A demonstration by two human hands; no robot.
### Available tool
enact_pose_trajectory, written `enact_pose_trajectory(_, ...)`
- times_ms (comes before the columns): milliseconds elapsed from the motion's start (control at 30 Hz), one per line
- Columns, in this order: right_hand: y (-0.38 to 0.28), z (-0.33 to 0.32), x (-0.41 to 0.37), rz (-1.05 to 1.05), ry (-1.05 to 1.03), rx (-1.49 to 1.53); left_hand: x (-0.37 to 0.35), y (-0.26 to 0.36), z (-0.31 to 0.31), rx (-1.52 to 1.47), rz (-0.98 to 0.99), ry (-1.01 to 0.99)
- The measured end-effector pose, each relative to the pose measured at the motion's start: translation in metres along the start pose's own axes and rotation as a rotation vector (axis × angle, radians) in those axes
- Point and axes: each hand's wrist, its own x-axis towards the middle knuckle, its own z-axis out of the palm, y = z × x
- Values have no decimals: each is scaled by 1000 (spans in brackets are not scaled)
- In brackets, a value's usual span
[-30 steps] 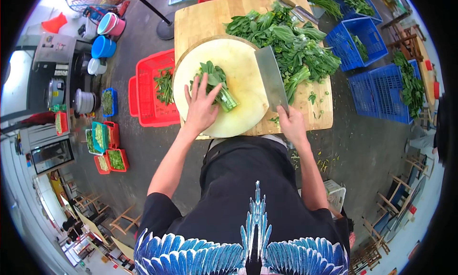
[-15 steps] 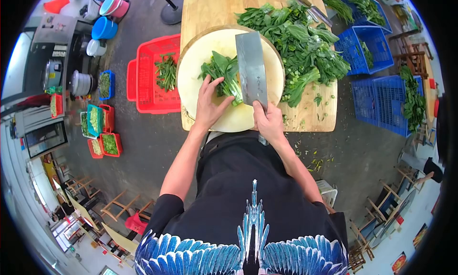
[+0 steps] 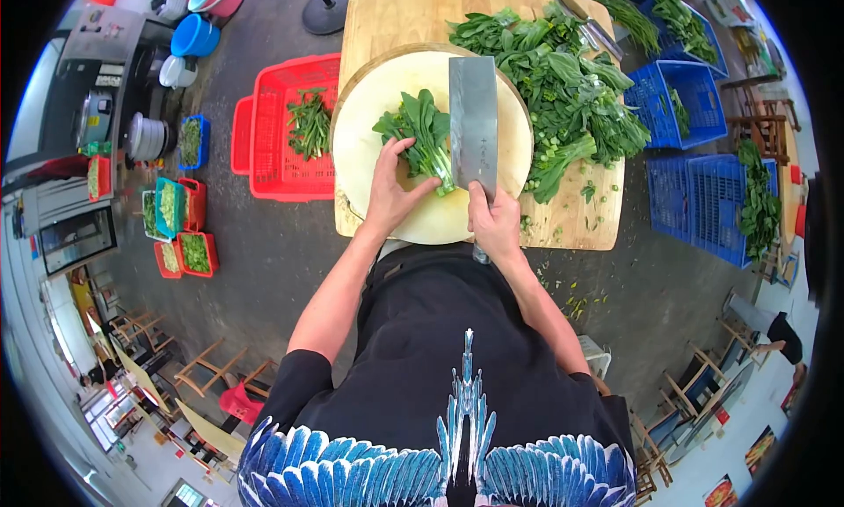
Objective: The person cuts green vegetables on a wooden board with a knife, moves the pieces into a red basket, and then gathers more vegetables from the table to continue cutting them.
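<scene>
A broad cleaver (image 3: 474, 124) is in my right hand (image 3: 495, 223), its fingers closed round the handle and the base of the blade. The blade lies over the round chopping board (image 3: 369, 94), beside a small bunch of leafy greens (image 3: 425, 133). My left hand (image 3: 393, 190) rests at the near left side of that bunch, thumb and fingers spread apart, touching the stems and leaves. Whether it grips them is hard to see. To the right of the board, a large heap of greens (image 3: 571, 94) covers part of the wooden table (image 3: 396, 10).
A red basket (image 3: 272, 124) with cut stems stands left of the table. Blue crates (image 3: 703, 195) are at the right. More knives (image 3: 593, 28) lie at the table's far right. Small bins (image 3: 198, 254) stand on the floor at left. A person (image 3: 782, 335) is at the far right.
The view has shifted slightly. The cleaver's blade has turned a little more upright in the view and stands beside the stems. Both hands stay in nearly the same place.
</scene>
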Motion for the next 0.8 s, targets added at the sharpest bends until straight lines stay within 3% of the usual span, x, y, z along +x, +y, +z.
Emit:
enact_pose_trajectory(100,1,1,5,16,-33,-26,2,-2,0,-2,-1,4)
enact_pose_trajectory(200,12,7,10,-118,4,-189,3,-5,2,-5,8,6)
enact_pose_trajectory(567,4,28,48,-112,-18,-168,6,-4,-3,-37,-33,-33)
enact_pose_trajectory(700,-25,-8,55,-22,-64,21,-3,11,-6,9,-4,21)
enact_pose_trajectory(800,-28,-52,58,4,23,-181,-18,31,3,-83,-80,162)
